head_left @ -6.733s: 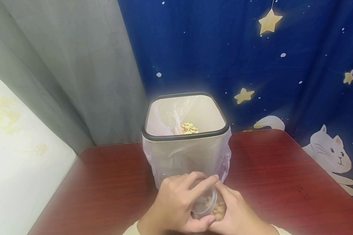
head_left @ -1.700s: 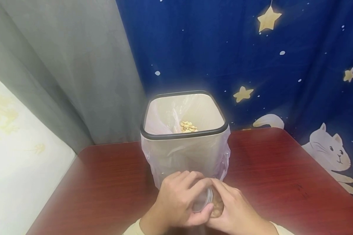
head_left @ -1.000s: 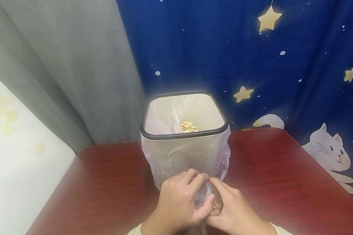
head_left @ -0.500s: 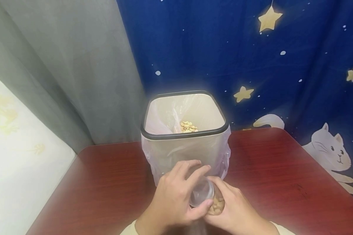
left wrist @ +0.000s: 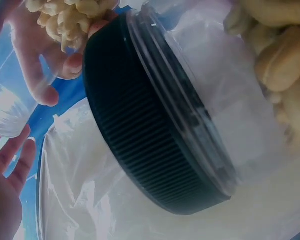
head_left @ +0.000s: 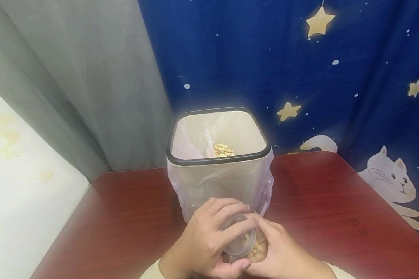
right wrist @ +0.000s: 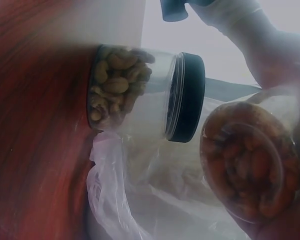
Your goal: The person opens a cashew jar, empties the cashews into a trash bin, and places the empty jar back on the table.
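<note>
Low in the centre of the head view, both hands hold a clear jar [head_left: 260, 250] tipped on its side, with nuts at its right end. My left hand [head_left: 206, 234] curls its fingers and thumb around the clear left end; whether that part is a separate lid I cannot tell. My right hand [head_left: 283, 248] grips the body with the nuts. Below them in the right wrist view, a second clear jar of nuts [right wrist: 115, 87] with a dark ribbed lid [right wrist: 190, 97] stands on the table. That jar is hidden in the head view.
A beige bin [head_left: 220, 182] with a black rim and a translucent liner [head_left: 174, 180] stands just beyond the hands. Several nuts [head_left: 224, 150] show inside it. The red-brown table [head_left: 321, 193] reaches to a blue starry curtain [head_left: 244, 58] and a grey curtain [head_left: 90, 77].
My left fingers have spread off the clear end and curled around it again, shifting to and fro. The right hand keeps its grip on the jar. The bin has stayed in place.
</note>
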`<action>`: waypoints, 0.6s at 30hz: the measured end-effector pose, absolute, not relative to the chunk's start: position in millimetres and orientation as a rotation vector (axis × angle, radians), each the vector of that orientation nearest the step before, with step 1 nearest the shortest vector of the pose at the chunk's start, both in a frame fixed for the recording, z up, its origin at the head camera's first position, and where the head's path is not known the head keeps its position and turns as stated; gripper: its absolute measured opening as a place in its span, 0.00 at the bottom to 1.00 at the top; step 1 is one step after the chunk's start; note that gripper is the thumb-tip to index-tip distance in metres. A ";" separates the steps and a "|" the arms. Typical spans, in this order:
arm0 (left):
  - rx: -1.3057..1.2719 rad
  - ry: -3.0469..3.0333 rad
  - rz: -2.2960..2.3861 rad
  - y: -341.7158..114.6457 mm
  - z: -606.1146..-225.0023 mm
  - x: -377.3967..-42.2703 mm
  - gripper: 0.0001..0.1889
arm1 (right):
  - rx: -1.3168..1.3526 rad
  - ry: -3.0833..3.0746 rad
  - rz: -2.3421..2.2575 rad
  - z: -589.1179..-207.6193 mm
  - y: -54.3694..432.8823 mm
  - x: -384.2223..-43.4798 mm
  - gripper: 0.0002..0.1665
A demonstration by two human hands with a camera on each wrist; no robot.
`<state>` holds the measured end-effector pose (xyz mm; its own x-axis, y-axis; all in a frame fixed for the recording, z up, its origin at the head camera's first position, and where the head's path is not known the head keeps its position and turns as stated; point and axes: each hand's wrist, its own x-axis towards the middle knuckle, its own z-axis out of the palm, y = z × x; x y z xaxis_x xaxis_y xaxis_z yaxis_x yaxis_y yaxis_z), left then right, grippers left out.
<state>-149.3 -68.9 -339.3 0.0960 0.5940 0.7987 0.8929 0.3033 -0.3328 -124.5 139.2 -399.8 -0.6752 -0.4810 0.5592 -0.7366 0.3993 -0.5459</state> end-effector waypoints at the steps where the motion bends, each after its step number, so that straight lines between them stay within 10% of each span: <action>1: -1.398 -1.592 -0.378 -69.1 -339.5 -149.3 0.29 | 1.055 -2.369 1.148 -399.2 139.5 -123.8 0.46; 18: -1.444 -1.560 -0.335 -67.0 -342.9 -151.1 0.26 | 1.073 -2.447 1.224 -395.5 140.3 -120.0 0.57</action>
<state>-151.1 -67.0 -342.9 0.1481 0.6235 0.7677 0.8838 0.2650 -0.3857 -120.0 140.3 -395.5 -0.7157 -0.5180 0.4684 -0.6855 0.3930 -0.6129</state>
